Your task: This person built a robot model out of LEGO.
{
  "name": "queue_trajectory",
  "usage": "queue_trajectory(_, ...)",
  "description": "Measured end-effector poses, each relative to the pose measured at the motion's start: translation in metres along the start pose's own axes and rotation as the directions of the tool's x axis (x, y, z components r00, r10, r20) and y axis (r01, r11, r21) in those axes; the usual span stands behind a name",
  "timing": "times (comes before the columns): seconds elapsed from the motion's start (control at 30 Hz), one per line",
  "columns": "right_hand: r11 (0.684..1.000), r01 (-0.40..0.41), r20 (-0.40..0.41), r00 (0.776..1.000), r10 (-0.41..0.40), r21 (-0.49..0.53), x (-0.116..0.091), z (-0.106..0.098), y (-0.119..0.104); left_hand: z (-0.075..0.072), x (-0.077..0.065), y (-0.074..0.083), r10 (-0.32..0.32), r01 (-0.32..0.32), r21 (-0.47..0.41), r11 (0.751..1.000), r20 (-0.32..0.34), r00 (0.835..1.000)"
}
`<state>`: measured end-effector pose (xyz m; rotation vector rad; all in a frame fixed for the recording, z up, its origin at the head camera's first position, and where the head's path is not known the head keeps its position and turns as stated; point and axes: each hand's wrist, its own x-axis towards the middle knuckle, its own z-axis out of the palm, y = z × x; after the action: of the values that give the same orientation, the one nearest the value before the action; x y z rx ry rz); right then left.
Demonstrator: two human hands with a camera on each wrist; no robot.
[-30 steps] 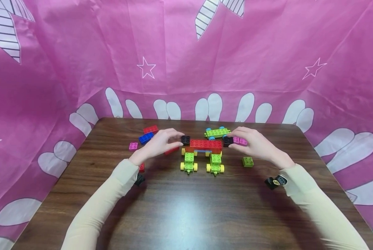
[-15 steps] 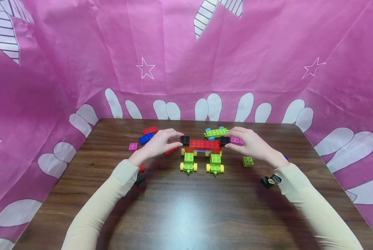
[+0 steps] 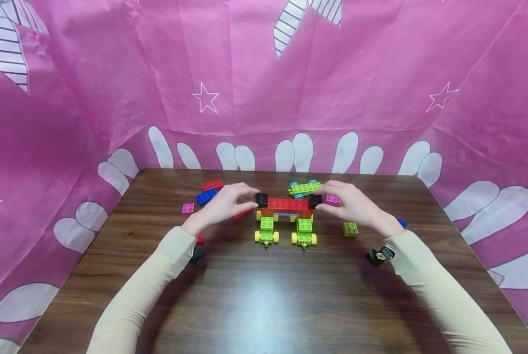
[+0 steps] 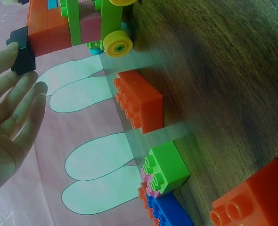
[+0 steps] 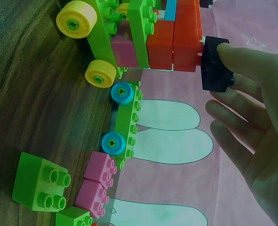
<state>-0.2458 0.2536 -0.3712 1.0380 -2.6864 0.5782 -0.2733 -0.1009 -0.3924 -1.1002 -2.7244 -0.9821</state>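
Note:
A vehicle-like build of toy bricks stands mid-table, its long red bricks (image 3: pixel 289 204) on top of green wheeled bases (image 3: pixel 267 237) with yellow wheels. At its left end my left hand (image 3: pixel 225 205) pinches a black brick (image 3: pixel 261 199) between thumb and fingers. My right hand (image 3: pixel 352 202) pinches another black brick (image 3: pixel 315 200) at the right end. In the right wrist view, the thumb lies on this black brick (image 5: pixel 216 66), which sits slightly tilted at the studs of the upper red brick (image 5: pixel 187 37). The left wrist view has the left black brick (image 4: pixel 23 51) against the red bricks.
Behind the build is a green wheeled base (image 3: pixel 306 189) with blue wheels. A green brick (image 3: pixel 350 229) and pink bricks (image 3: pixel 333 198) lie to the right. Blue (image 3: pixel 207 196), red (image 3: pixel 213 184) and pink bricks (image 3: pixel 188 208) lie to the left. A pink patterned cloth (image 3: pixel 255 73) hangs behind.
My right hand has moved left, bringing its black brick from beside the red bricks to over their right end. My left hand has stayed at the left black brick.

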Motion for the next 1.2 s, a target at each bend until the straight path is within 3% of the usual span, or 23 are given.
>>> queue_trajectory(0.73, 1.000, -0.026, 0.041, 0.999, 0.026, -0.001, 0.0028, 0.0061, 0.0028, 0.0002, 0.0000, -0.0013, 0.003, -0.003, -0.007, 1.000, -0.001, 1.000)
queue_trajectory(1.2, 1.000, -0.010, 0.025, 1.000, 0.010, 0.000, 0.0040, 0.0065, 0.0024, -0.0013, -0.0001, -0.0006, 0.011, -0.011, -0.013, 1.000, -0.005, 1.000)
